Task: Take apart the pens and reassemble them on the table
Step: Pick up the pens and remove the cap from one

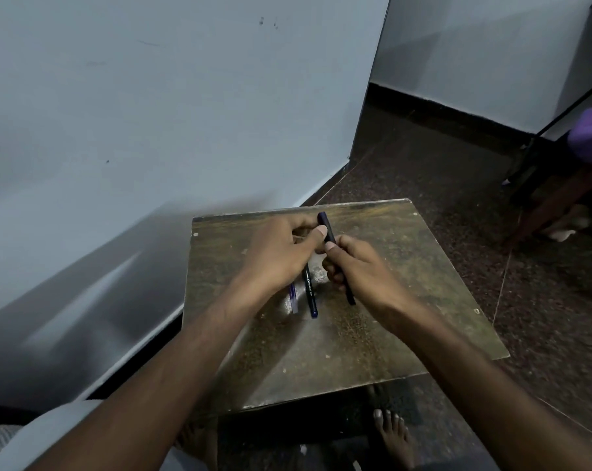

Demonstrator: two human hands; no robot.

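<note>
Pen in right hand points away.

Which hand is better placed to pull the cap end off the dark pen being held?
Left, probably. The left hand has thumb and fingers at the upper end of the held pen, while the right hand grips its barrel lower down, steadying it above the table.

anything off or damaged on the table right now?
Nothing stands out. Both hands, left and right, hold one dark pen; two more pens lie side by side on the worn table. No spills.
</note>
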